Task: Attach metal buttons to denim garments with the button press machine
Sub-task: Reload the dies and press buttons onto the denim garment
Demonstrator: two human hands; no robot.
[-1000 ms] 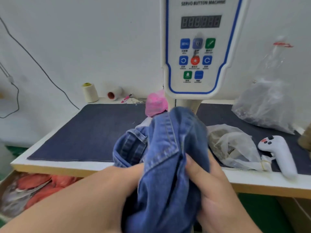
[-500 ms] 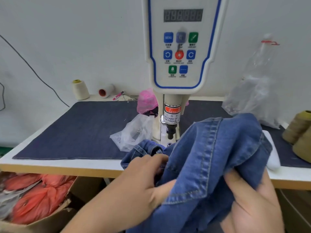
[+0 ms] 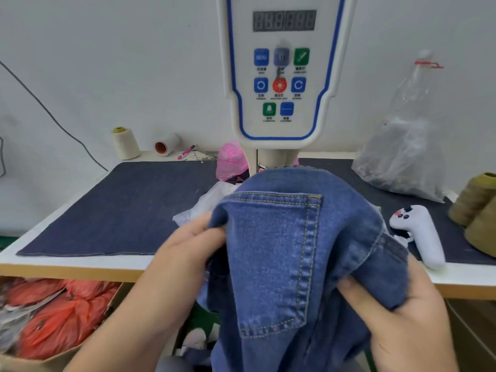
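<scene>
Denim garment [image 3: 290, 251] hangs between both hands in front of the bench [image 3: 80, 260]; left hand [image 3: 188, 245] fingers pinch its left edge; right hand [image 3: 402, 312] fingers curl round its right fold; beyond them stands the button press machine [image 3: 281, 76]; right of the fingers, a white handheld controller [image 3: 421, 234] lies on the dark mat [image 3: 120, 205].

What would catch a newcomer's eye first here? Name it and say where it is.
First, the blue denim garment held up at centre, back pocket facing the camera, gripped by the left hand and the right hand. Behind it rises the button machine with its coloured control panel. Orange bags sit below the table at lower left.
</scene>
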